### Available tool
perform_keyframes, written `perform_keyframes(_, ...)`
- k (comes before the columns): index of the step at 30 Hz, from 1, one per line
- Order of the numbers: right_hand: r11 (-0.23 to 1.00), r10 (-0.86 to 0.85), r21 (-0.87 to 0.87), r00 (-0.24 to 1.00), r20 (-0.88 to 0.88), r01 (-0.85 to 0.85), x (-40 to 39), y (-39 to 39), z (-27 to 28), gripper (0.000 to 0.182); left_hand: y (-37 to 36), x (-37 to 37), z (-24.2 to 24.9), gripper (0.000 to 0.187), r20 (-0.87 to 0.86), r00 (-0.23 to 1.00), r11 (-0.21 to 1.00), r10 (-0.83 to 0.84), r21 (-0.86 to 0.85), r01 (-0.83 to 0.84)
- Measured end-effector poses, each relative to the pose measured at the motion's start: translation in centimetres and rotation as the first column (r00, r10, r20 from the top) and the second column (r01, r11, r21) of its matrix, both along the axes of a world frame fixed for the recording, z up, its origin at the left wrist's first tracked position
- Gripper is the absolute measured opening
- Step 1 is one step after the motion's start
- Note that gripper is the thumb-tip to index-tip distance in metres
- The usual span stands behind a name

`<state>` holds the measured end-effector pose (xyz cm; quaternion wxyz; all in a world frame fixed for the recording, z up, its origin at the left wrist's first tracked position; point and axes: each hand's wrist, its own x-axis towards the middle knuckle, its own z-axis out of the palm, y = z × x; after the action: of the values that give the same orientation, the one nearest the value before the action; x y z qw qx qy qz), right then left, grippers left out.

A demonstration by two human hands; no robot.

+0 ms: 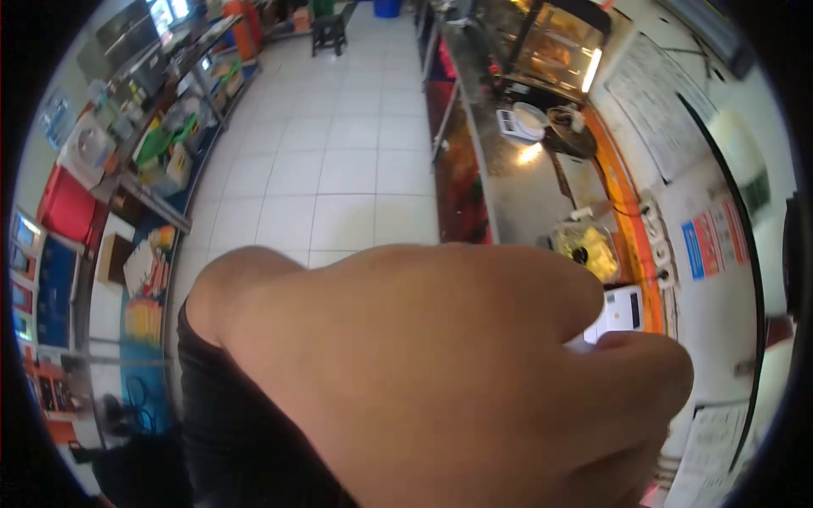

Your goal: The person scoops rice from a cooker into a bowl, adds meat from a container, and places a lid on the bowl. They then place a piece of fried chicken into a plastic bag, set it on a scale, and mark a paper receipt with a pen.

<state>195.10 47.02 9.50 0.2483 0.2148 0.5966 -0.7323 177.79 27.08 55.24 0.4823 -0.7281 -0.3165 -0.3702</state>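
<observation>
My left hand point(508, 364) fills the lower middle of the view, very close to the camera, with its back towards me. Bent fingers point to the right, and a narrow gap parts two of them. Fingertips and palm are hidden, so whatever they may hold does not show. Dark cloth point(229, 415) lies beside the arm at lower left. Behind the fingers, partly covered, stands a white device point(624, 311) on the counter. My right hand is not in view.
A metal counter point(517, 190) along the right wall bears a tub of yellow food point(600, 252), a scale point(512, 124) and a lit glass display case point(559, 51). White floor tiles point(347, 169) run between it and cluttered shelves point(182, 216) at left. A dark stool point(329, 34) stands far off.
</observation>
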Motion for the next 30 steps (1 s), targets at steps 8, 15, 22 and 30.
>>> perform_keyframes(8, 0.995, 0.037, 0.099, 0.987, -0.155, -0.022, -17.7, 11.1, -0.4, 0.05, 7.8, -15.9, -2.6, 0.018, -0.01, 0.988, 0.982, 0.152, 0.115, -0.15)
perform_keyframes(15, 0.88, -0.469, -0.189, 0.861, -0.198, 0.435, -29.6, 20.7, 2.8, 0.044, 19.0, -37.1, -4.8, 0.017, 0.38, 0.921, 0.935, 0.092, 0.285, -0.211)
perform_keyframes(22, 0.73, -0.666, -0.161, 0.744, 0.047, 0.664, -34.3, 20.7, 4.6, 0.056, 43.3, -59.3, -4.5, 0.041, 0.789, 0.613, 0.932, 0.033, -0.246, 0.267)
perform_keyframes(30, 0.357, -0.927, 0.321, 0.289, 0.239, 0.877, -33.8, 14.8, -2.1, 0.06, 74.8, -76.3, 3.9, 0.07, 0.842, 0.502, 0.882, 0.195, -0.375, 0.286)
